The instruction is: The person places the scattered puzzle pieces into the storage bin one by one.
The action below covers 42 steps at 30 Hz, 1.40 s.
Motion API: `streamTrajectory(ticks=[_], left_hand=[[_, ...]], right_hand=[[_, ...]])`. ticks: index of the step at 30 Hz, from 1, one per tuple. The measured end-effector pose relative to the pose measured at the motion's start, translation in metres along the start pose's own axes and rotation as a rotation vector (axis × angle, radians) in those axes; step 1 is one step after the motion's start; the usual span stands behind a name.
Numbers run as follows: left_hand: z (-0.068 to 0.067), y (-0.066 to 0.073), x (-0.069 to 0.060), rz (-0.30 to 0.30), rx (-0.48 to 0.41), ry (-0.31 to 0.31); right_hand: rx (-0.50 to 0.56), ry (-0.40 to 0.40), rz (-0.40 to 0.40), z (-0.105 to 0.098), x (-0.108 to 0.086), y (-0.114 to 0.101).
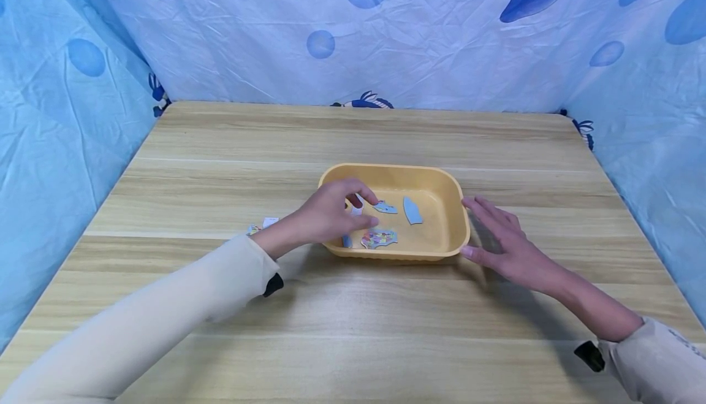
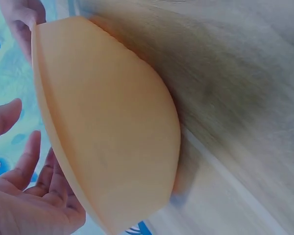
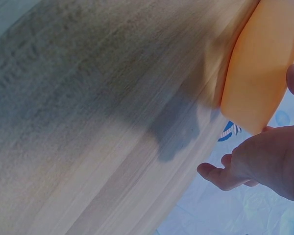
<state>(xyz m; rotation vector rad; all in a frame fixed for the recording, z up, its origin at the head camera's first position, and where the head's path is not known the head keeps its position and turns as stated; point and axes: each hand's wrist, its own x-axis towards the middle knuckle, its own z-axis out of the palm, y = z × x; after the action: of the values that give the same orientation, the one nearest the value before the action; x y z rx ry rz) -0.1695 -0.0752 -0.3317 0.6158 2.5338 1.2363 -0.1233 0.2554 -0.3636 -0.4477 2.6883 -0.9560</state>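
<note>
A yellow tray [image 1: 436, 251] holds several flat pieces: a blue one [image 1: 412, 210], a smaller blue one [image 1: 385, 208] and a multicoloured one [image 1: 379, 238]. Over the tray's left part is the left hand [image 1: 331, 211], thumb and index finger apart, with no piece visible between them; it partly covers pieces there. In the left wrist view, that hand [image 2: 34, 196] is by the rim, fingers spread and slightly bent. The right hand [image 1: 510, 251] touches the tray's right rim with extended fingers and thumb; the right wrist view shows it [image 3: 269, 156] beside the tray wall [image 3: 257, 73].
Two small pieces, one pale [image 1: 270, 222] and one multicoloured [image 1: 254, 230], lie on the wooden table [image 1: 353, 324] left of the tray, beside the left forearm. Blue patterned sheeting [image 1: 430, 42] surrounds the table's back and sides.
</note>
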Motion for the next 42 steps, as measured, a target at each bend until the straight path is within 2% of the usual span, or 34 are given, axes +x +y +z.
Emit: streamTrajectory(ticks=[10,16,20,26,29,36,42], left_hand=[[-0.010,-0.005,-0.017,0.001,-0.039,0.077],[-0.019,-0.008,-0.027,0.026,-0.074,0.147],[-0.028,-0.008,-0.035,0.006,-0.097,0.207],[-0.042,-0.015,-0.047,-0.103,-0.093,0.359],[-0.048,-0.023,-0.054,-0.172,-0.082,0.405],[-0.061,-0.035,-0.072,-0.322,-0.082,0.423],[-0.064,-0.049,-0.082,-0.361,-0.028,0.425]], right_hand=[[0.007,0.001,-0.006,0.001,0.000,0.000],[0.008,0.002,-0.002,0.000,0.000,0.000],[0.007,-0.001,0.002,0.000,0.001,0.000],[0.013,-0.004,0.001,0.000,0.000,0.000],[0.016,-0.004,-0.002,0.000,0.000,0.001],[0.022,-0.006,-0.004,0.000,0.000,0.001],[0.020,-0.002,-0.013,0.001,0.001,0.001]])
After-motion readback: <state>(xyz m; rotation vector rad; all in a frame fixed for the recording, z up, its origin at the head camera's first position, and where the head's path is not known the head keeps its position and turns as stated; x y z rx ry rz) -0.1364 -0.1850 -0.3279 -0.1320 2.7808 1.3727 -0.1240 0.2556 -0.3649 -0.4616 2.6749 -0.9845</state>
